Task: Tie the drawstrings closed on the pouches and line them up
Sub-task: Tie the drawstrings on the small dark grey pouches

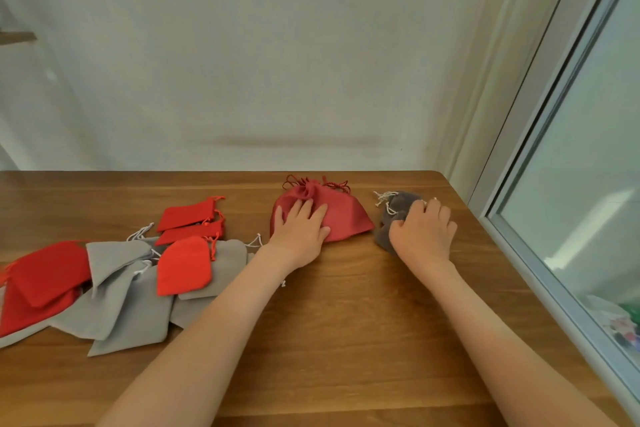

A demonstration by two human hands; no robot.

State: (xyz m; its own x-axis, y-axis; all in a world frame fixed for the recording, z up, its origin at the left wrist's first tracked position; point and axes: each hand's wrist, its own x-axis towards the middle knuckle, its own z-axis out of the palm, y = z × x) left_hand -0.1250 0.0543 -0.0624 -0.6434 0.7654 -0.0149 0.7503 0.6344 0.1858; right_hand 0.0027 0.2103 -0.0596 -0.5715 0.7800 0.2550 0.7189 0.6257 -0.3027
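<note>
A dark red pouch point(343, 215) with its drawstring gathered and tied lies near the table's far edge. My left hand point(300, 228) rests flat on it with fingers spread. To its right lies a small dark grey pouch point(398, 204) with white strings bunched at its top. My right hand point(424, 232) covers most of it, fingers bent over the fabric. On the left sits a loose pile of untied pouches: bright red ones point(183, 269) and light grey ones point(117, 308), overlapping each other.
The wooden table point(346, 340) ends at a rounded far right corner. A window frame point(519, 253) runs along the right side, close to the grey pouch. A white wall stands behind the table.
</note>
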